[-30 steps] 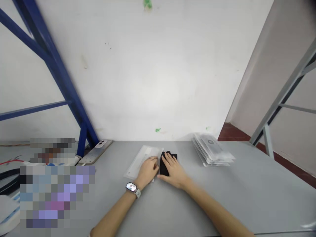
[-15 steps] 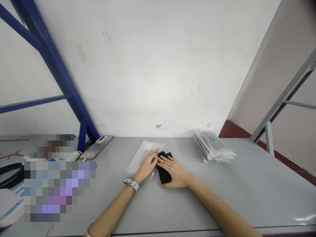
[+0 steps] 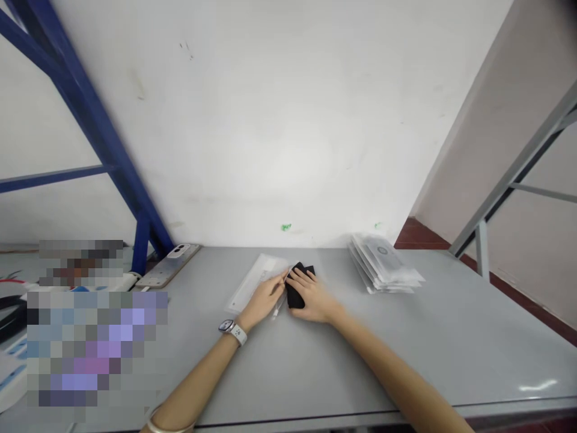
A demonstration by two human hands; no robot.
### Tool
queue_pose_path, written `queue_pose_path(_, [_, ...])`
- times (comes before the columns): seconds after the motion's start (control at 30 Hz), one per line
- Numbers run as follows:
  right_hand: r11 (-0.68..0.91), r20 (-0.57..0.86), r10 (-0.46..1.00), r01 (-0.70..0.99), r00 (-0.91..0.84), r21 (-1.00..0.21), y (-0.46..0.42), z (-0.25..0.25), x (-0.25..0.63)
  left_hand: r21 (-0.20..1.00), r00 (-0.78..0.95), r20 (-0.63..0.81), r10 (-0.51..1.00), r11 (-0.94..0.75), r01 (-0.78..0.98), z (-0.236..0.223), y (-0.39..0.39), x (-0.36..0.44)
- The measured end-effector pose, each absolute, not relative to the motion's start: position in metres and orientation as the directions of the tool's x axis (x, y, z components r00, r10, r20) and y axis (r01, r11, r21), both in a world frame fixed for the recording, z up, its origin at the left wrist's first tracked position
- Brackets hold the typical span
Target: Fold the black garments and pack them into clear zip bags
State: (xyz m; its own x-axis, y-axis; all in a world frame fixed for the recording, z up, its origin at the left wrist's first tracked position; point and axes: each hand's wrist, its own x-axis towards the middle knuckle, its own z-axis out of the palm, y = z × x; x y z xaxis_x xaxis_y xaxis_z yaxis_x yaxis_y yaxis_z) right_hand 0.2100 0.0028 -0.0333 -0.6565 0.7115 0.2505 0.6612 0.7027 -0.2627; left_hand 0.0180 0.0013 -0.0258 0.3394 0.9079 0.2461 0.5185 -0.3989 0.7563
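- Right hand (image 3: 313, 299): cupped over a folded black fabric piece (image 3: 296, 294), fingers spread across the top, clamping it down against the grey surface (image 3: 419, 349).
- Left hand (image 3: 264, 300): just beside the right, fingers apart from it at the fabric's edge, over a clear plastic sleeve (image 3: 252, 282); pinch or light touch impossible to tell.
- Thin white strip (image 3: 277, 310): poking out just below the left fingers, between hands and sleeve.
- Risks: fabric springing open with any easing of pressure; sleeve skating on the smooth surface; strip slipping free.
- Farther right: stack of plastic-wrapped packets (image 3: 383, 264), slumped and fanned, liable to slide if bumped.
- Far left: smartphone (image 3: 167, 266) near the back edge.
- Beyond: blue steel frame (image 3: 85, 114), white wall (image 3: 270, 120).
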Motion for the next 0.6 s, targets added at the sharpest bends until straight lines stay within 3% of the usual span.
queue_pose_path(0.17, [0.860,0.251,0.504,0.453,-0.826,-0.235,-0.009,-0.020,0.209,0.803,0.354,0.218,0.909,-0.373,0.464,-0.024,0.001,0.017])
queue_pose_path(0.3, [0.893,0.255,0.447,0.412,-0.858,-0.178,0.002,-0.017,0.202,0.804,0.392,0.230,0.891,-0.401,0.439,-0.018,-0.001,0.019])
queue_pose_path(0.43, [0.813,0.274,0.581,0.559,-0.766,-0.163,0.021,-0.026,0.192,0.757,0.414,0.252,0.875,-0.445,0.478,-0.017,-0.002,0.022])
queue_pose_path(0.6, [0.617,0.376,0.772,0.747,-0.513,-0.247,0.016,-0.040,0.177,0.664,0.333,0.309,0.891,-0.453,0.595,-0.025,0.001,0.022])
